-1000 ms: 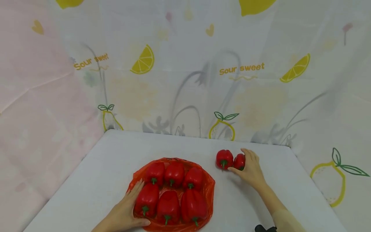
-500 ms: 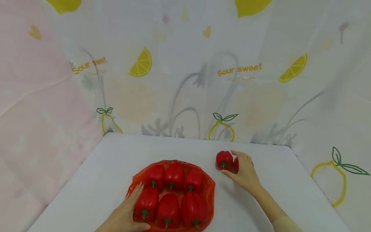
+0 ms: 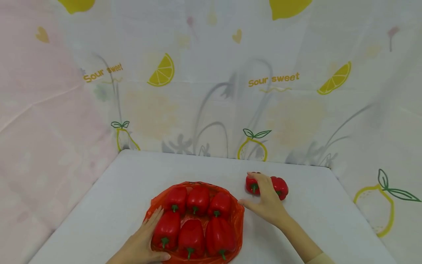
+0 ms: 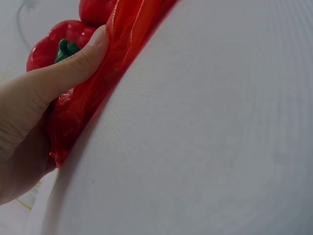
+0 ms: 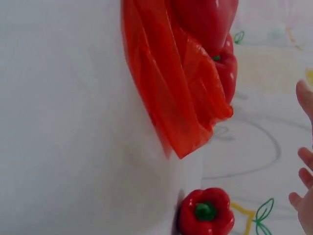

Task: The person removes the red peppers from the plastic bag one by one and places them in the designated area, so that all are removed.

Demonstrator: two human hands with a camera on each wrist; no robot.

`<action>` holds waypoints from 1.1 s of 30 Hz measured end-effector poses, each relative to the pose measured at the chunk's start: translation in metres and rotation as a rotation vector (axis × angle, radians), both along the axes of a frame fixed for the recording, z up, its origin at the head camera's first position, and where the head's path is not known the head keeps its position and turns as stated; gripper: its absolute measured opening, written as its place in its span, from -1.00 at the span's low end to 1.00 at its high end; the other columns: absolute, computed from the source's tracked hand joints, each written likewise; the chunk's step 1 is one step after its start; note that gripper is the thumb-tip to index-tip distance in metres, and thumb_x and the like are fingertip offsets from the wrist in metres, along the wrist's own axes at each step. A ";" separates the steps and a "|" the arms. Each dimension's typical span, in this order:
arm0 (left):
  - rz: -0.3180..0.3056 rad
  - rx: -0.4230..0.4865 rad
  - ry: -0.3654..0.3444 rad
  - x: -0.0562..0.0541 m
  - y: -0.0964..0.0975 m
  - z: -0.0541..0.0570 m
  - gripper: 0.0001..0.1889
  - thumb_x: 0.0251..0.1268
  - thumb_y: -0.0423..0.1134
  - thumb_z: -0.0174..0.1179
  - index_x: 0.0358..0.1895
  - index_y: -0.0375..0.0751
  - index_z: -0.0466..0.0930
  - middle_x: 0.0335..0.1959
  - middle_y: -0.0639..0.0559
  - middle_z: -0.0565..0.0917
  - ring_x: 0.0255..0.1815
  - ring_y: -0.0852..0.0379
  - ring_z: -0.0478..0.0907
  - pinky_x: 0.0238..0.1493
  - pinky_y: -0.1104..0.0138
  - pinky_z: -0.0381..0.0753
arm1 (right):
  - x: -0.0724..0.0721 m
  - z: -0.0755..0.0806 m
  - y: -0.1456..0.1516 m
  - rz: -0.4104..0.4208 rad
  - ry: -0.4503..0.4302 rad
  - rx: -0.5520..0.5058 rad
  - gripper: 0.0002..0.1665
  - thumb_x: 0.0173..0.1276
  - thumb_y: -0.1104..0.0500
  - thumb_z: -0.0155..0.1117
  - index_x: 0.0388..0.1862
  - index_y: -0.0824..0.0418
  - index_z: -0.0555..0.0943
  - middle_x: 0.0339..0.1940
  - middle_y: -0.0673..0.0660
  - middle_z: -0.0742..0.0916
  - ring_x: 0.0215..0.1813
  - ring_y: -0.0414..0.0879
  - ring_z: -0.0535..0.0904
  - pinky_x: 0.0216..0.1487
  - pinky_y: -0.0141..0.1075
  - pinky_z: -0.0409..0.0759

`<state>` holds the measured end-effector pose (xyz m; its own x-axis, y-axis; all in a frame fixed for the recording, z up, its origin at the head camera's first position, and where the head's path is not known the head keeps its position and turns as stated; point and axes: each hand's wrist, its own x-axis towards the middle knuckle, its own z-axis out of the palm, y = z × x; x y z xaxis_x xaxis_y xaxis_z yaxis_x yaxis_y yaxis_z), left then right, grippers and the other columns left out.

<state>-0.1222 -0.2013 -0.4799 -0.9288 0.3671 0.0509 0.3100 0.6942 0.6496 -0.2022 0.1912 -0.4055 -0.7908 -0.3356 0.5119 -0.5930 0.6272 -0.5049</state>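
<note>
Several red bell peppers (image 3: 191, 236) with green stems stand in two rows inside a red plastic bag (image 3: 239, 223) with its sides turned down. My left hand (image 3: 141, 240) holds the bag's left side, fingers along the outside and thumb (image 4: 73, 71) over the front rim. Two loose bell peppers lie behind and right of the bag: a left one (image 3: 251, 184), partly hidden by my fingers, and a right one (image 3: 279, 186) on its side. My right hand (image 3: 267, 203) hovers before them, fingers spread, holding nothing. In the right wrist view its fingers show at the right edge.
Everything stands on a white table (image 3: 132, 183). Behind it hangs a pale cloth (image 3: 211, 91) printed with lemons, meeting the table's back edge. A pinkish stretch of cloth (image 3: 43, 154) runs along the left side.
My right hand has moved left and slightly toward me, from the right loose bell pepper to the left one, uncovering the right one. My left hand has stayed at the bag.
</note>
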 end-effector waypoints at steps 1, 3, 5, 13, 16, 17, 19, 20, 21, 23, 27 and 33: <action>0.006 -0.002 -0.004 0.000 0.000 0.000 0.30 -0.19 0.28 0.45 0.53 -0.30 -0.12 0.53 -0.26 -0.03 0.40 -0.44 0.05 -0.21 -0.27 0.54 | 0.002 0.002 -0.003 0.013 -0.003 -0.004 0.00 -0.03 -0.02 0.60 0.35 0.15 0.31 0.27 0.02 0.47 0.30 -0.07 0.29 0.14 0.04 0.52; 0.017 -0.008 -0.010 0.001 0.000 -0.001 0.31 -0.20 0.31 0.44 0.53 -0.28 -0.12 0.53 -0.23 -0.04 0.41 -0.41 0.05 -0.19 -0.25 0.55 | 0.007 0.005 -0.010 0.044 0.004 -0.012 -0.01 0.00 -0.07 0.58 0.35 0.11 0.30 0.25 -0.01 0.48 0.28 -0.12 0.30 0.15 0.00 0.51; 0.021 -0.008 -0.016 0.000 0.000 -0.001 0.31 -0.21 0.32 0.44 0.53 -0.28 -0.12 0.53 -0.23 -0.03 0.41 -0.41 0.05 -0.19 -0.26 0.54 | 0.012 0.008 -0.016 0.075 0.025 -0.011 -0.02 0.00 -0.11 0.57 0.35 0.09 0.30 0.23 -0.04 0.49 0.26 -0.15 0.31 0.15 -0.09 0.52; 0.026 -0.020 -0.022 0.001 -0.001 0.000 0.31 -0.21 0.34 0.43 0.53 -0.30 -0.10 0.53 -0.25 -0.02 0.42 -0.44 0.03 -0.09 -0.33 0.47 | 0.030 0.015 -0.035 0.169 0.131 0.059 -0.03 0.01 -0.19 0.54 0.34 0.07 0.32 0.19 -0.04 0.50 0.28 -0.14 0.29 0.12 -0.13 0.54; 0.022 -0.027 0.000 0.001 -0.001 0.000 0.30 -0.20 0.35 0.41 0.52 -0.31 -0.08 0.52 -0.26 -0.01 0.42 -0.46 0.01 0.03 -0.36 0.37 | 0.034 0.018 -0.040 0.190 0.176 0.071 -0.11 0.05 -0.18 0.51 0.29 0.11 0.37 0.18 -0.03 0.51 0.25 -0.11 0.32 0.09 -0.09 0.56; 0.020 -0.030 0.008 0.001 -0.001 0.000 0.29 -0.19 0.35 0.41 0.52 -0.31 -0.08 0.52 -0.27 -0.01 0.42 -0.46 0.00 0.06 -0.37 0.34 | 0.035 0.018 -0.042 0.198 0.198 0.069 -0.14 0.07 -0.18 0.49 0.27 0.12 0.38 0.16 -0.03 0.51 0.22 -0.10 0.34 0.07 -0.10 0.56; 0.028 -0.035 0.009 0.000 -0.001 -0.001 0.29 -0.20 0.37 0.40 0.52 -0.30 -0.08 0.53 -0.25 -0.02 0.42 -0.44 0.01 0.08 -0.36 0.32 | 0.036 0.019 -0.044 0.215 0.228 0.053 -0.24 0.12 -0.15 0.46 0.21 0.14 0.42 0.12 -0.02 0.53 0.16 -0.10 0.38 0.04 -0.14 0.56; 0.032 -0.036 0.004 0.000 -0.001 -0.001 0.30 -0.20 0.38 0.39 0.53 -0.29 -0.08 0.53 -0.24 -0.02 0.43 -0.43 0.00 0.08 -0.36 0.32 | 0.037 0.019 -0.045 0.225 0.239 0.039 -0.28 0.14 -0.14 0.45 0.18 0.15 0.44 0.09 -0.01 0.55 0.13 -0.10 0.40 0.03 -0.16 0.57; 0.035 -0.035 0.001 0.000 -0.001 -0.001 0.30 -0.20 0.37 0.40 0.53 -0.28 -0.08 0.53 -0.24 -0.02 0.43 -0.43 0.00 0.06 -0.37 0.33 | 0.037 0.020 -0.046 0.237 0.242 0.022 -0.33 0.16 -0.12 0.44 0.16 0.14 0.45 0.06 -0.01 0.56 0.10 -0.10 0.42 0.01 -0.18 0.58; 0.042 -0.036 -0.001 0.000 0.000 -0.001 0.30 -0.21 0.39 0.39 0.53 -0.27 -0.08 0.53 -0.23 -0.03 0.43 -0.40 0.01 0.06 -0.36 0.34 | 0.039 0.021 -0.049 0.254 0.242 -0.006 -0.38 0.16 -0.07 0.46 0.13 0.11 0.47 0.02 -0.01 0.58 0.07 -0.12 0.45 -0.02 -0.21 0.60; 0.049 -0.041 0.004 -0.001 0.000 -0.001 0.31 -0.23 0.43 0.37 0.53 -0.28 -0.07 0.53 -0.21 -0.01 0.44 -0.38 0.03 0.11 -0.33 0.32 | 0.043 0.024 -0.055 0.295 0.261 -0.039 -0.45 0.16 0.00 0.47 0.07 0.12 0.49 -0.01 -0.01 0.60 0.04 -0.12 0.49 -0.03 -0.24 0.61; 0.038 -0.048 0.014 0.001 0.000 -0.001 0.29 -0.21 0.41 0.37 0.53 -0.27 -0.06 0.53 -0.22 -0.01 0.43 -0.40 0.05 0.12 -0.33 0.31 | 0.049 0.020 -0.066 0.355 0.299 -0.038 -0.53 0.22 -0.02 0.41 0.04 0.11 0.51 -0.01 -0.03 0.59 0.04 -0.15 0.48 0.01 -0.35 0.56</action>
<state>-0.1216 -0.2015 -0.4812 -0.9415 0.3336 0.0474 0.2916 0.7362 0.6107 -0.1534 0.1255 -0.3854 -0.4464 -0.5349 0.7174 -0.8906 0.3436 -0.2979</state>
